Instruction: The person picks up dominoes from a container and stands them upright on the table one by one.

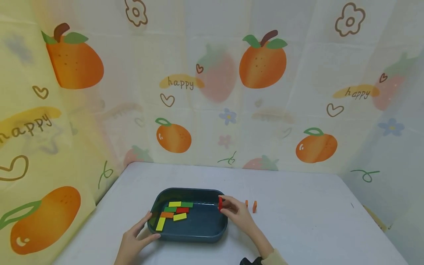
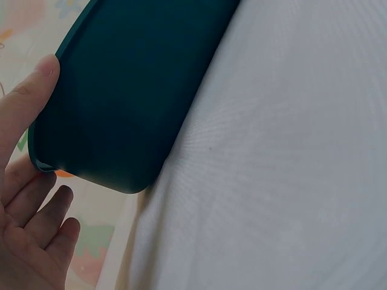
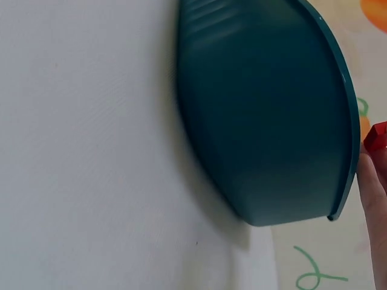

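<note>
A dark teal tray (image 1: 202,222) stands on the white table. My left hand (image 1: 131,238) holds its near left corner, thumb at the front wall and fingers along the left side. In the left wrist view the thumb of my left hand (image 2: 30,96) touches the rim of the tray (image 2: 133,90). Over the tray's right rim, my right hand (image 1: 241,216) pinches a red block (image 1: 220,204) between thumb and fingers. The right wrist view catches just a corner of that red block (image 3: 377,138). Several yellow, green, orange and red blocks lie in the tray's left half, among them a yellow block (image 1: 160,224).
Two small orange blocks stand on the table right of the tray, the nearer orange block (image 1: 254,207) partly beside my right hand. A black object (image 1: 251,261) shows at the bottom edge by the right sleeve. A fruit-printed curtain (image 1: 212,147) hangs behind the table (image 1: 298,221).
</note>
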`<state>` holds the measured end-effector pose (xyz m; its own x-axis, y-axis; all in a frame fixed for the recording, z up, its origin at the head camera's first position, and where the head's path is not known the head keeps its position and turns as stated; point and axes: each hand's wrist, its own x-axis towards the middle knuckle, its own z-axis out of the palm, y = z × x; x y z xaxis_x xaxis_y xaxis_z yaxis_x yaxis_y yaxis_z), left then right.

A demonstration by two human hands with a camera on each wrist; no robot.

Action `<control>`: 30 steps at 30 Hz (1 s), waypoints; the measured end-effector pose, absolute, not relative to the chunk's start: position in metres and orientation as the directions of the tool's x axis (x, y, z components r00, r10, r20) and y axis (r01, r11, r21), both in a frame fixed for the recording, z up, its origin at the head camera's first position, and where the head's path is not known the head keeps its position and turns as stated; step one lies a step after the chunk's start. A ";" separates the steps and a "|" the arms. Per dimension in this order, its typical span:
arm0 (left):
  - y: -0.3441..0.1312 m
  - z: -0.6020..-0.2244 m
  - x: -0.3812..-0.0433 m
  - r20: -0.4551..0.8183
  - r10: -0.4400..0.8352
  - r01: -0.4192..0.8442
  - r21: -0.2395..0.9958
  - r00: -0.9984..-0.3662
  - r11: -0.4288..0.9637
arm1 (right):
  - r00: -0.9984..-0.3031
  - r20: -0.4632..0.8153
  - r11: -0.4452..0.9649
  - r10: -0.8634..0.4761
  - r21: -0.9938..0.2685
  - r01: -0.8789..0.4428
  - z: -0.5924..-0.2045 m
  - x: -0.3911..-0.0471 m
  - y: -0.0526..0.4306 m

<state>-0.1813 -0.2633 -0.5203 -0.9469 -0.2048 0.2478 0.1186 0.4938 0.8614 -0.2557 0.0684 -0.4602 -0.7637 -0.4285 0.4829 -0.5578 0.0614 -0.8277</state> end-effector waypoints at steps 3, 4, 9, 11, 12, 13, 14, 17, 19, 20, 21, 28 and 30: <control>-0.263 -0.520 -0.181 0.234 -0.205 0.108 0.866 -0.950 0.488 | -0.794 0.464 0.056 -0.394 -0.850 -0.524 -0.460 -0.254 0.071; -0.263 -0.519 -0.181 0.230 -0.207 0.104 0.867 -0.951 0.487 | -0.803 0.456 0.054 -0.383 -0.857 -0.513 -0.460 -0.253 0.071; -0.263 -0.519 -0.180 0.243 -0.208 0.115 0.866 -0.948 0.487 | -0.837 0.431 0.056 -0.338 -0.878 -0.475 -0.458 -0.250 0.072; -0.263 -0.520 -0.181 0.254 -0.205 0.125 0.863 -0.945 0.490 | -0.839 0.435 0.048 -0.328 -0.879 -0.474 -0.457 -0.249 0.072; -0.263 -0.520 -0.181 0.258 -0.203 0.129 0.860 -0.944 0.494 | -0.834 0.446 0.044 -0.326 -0.874 -0.484 -0.456 -0.249 0.073; -0.263 -0.520 -0.181 0.261 -0.203 0.132 0.859 -0.944 0.494 | -0.831 0.454 0.039 -0.320 -0.871 -0.491 -0.456 -0.249 0.073; -0.263 -0.520 -0.182 0.261 -0.202 0.131 0.859 -0.944 0.495 | -0.829 0.463 0.033 -0.314 -0.867 -0.497 -0.456 -0.249 0.074; -0.263 -0.519 -0.182 0.247 -0.201 0.123 0.866 -0.948 0.485 | -0.822 0.490 0.005 -0.292 -0.858 -0.513 -0.458 -0.251 0.078; -0.263 -0.518 -0.182 0.235 -0.199 0.116 0.873 -0.952 0.475 | -0.813 0.515 -0.012 -0.273 -0.847 -0.532 -0.462 -0.253 0.081; -0.263 -0.517 -0.181 0.229 -0.197 0.114 0.876 -0.953 0.470 | -0.810 0.524 -0.018 -0.265 -0.842 -0.539 -0.465 -0.255 0.083; -0.263 -0.517 -0.181 0.224 -0.196 0.110 0.878 -0.955 0.466 | -0.806 0.533 -0.023 -0.256 -0.837 -0.546 -0.469 -0.257 0.085; -0.263 -0.518 -0.181 0.236 -0.201 0.115 0.871 -0.951 0.478 | -0.792 0.566 -0.027 -0.230 -0.817 -0.577 -0.485 -0.267 0.094; -0.263 -0.519 -0.181 0.244 -0.202 0.121 0.869 -0.949 0.481 | -0.787 0.574 -0.026 -0.228 -0.811 -0.584 -0.485 -0.268 0.095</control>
